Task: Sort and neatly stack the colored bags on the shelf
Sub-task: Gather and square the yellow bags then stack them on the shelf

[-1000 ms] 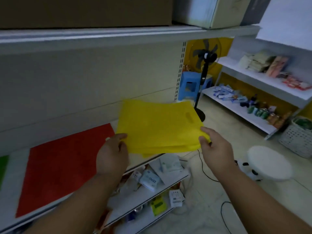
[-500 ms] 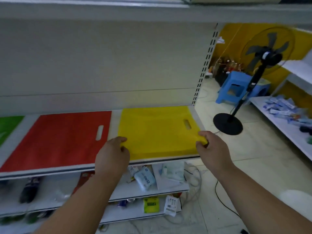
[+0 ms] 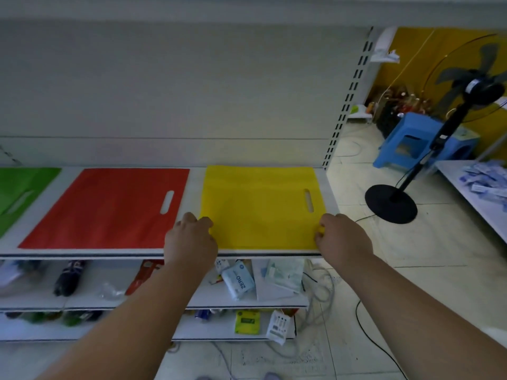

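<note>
White shelf (image 3: pixel 192 252) runs across mid-frame. Nearest, your left hand (image 3: pixel 190 242) pinches the yellow bag's (image 3: pixel 260 207) lower-left corner; your right hand (image 3: pixel 343 239) pinches the lower-right. It lies flat at centre-right. Likely light, limp, slippery: keep hold at corners or the handle slot (image 3: pixel 308 200). Further left: red bag (image 3: pixel 109 209), green bag (image 3: pixel 19 193).

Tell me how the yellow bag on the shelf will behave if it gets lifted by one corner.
The yellow bag lies thin and flat on the shelf, so it is probably floppy and would droop from one corner. It looks light for its size. The left hand and right hand grip opposite front corners, which suggests it handles better supported at two points.
</note>
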`<action>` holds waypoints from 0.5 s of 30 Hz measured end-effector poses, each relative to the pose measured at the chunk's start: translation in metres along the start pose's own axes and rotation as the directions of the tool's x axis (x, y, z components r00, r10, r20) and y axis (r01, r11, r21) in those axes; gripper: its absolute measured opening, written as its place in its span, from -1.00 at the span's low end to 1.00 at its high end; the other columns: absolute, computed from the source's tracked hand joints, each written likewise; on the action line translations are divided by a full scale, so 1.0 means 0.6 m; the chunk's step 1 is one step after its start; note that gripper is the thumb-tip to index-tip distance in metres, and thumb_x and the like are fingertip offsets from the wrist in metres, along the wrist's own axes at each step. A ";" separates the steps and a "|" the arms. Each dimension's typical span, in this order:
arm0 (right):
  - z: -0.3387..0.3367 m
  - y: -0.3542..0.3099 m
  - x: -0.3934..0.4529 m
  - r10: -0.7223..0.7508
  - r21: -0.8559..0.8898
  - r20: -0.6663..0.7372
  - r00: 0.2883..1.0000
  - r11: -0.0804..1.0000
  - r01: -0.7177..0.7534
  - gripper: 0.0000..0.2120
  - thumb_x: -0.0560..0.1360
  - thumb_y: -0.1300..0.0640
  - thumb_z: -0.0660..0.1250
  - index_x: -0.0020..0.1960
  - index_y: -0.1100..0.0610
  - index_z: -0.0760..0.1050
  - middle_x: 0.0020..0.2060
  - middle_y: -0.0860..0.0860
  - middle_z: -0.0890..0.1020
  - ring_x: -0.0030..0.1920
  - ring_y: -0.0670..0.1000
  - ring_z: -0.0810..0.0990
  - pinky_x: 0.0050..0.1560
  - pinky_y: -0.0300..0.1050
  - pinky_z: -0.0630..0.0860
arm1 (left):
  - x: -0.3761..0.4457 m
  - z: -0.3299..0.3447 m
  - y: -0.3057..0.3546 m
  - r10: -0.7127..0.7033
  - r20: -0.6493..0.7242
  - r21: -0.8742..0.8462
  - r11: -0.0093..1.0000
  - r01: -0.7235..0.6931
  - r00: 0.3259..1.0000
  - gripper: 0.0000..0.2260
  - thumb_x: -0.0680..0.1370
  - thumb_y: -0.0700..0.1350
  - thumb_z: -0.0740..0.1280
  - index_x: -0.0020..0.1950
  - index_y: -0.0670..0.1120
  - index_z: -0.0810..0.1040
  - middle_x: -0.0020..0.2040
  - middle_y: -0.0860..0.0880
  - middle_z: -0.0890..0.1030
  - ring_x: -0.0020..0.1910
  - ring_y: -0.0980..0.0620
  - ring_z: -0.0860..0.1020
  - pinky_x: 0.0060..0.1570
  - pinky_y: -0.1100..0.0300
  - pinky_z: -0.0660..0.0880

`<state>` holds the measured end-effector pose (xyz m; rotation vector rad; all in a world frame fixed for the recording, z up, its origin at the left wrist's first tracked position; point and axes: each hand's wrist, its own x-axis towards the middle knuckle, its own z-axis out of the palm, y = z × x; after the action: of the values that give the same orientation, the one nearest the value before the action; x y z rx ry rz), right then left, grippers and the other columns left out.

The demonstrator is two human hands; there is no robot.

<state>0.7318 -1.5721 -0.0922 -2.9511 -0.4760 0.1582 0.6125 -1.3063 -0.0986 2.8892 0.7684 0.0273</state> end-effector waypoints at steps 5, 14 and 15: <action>-0.033 -0.039 -0.006 0.007 -0.128 0.011 1.000 0.992 -0.005 -0.74 0.56 0.00 0.22 0.17 0.11 0.42 -0.04 0.09 0.46 -0.09 0.14 0.54 -0.21 -0.05 0.46 | -0.014 -0.003 -0.018 0.065 -0.107 -0.017 0.998 -0.068 0.992 -0.65 0.57 0.07 0.25 0.35 0.05 0.45 0.13 -0.08 0.42 0.07 -0.10 0.48 0.01 0.06 0.44; -0.055 -0.379 -0.091 -0.285 -0.042 -0.204 0.936 0.958 0.283 -0.62 0.55 -0.08 0.25 0.26 0.13 0.43 0.10 0.11 0.48 0.03 0.16 0.52 -0.05 0.00 0.49 | -0.095 -0.080 -0.287 0.115 -0.259 -0.102 0.984 -0.146 0.959 -0.72 0.41 -0.01 0.38 0.08 -0.04 0.62 -0.11 -0.11 0.54 -0.20 -0.23 0.56 -0.24 0.01 0.53; -0.048 -0.433 -0.106 -0.318 -0.030 -0.228 0.920 0.947 0.320 -0.62 0.52 -0.08 0.28 0.22 0.14 0.46 0.05 0.12 0.49 0.02 0.17 0.53 -0.05 0.00 0.49 | -0.109 -0.091 -0.338 0.098 -0.262 -0.090 0.988 -0.125 0.960 -0.72 0.40 -0.01 0.37 0.06 -0.05 0.61 -0.13 -0.11 0.53 -0.20 -0.23 0.56 -0.26 0.01 0.52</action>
<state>0.5963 -1.3523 -0.0166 -2.7829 -0.9052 -0.2177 0.4529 -1.1573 -0.0737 2.8566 0.6184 0.4508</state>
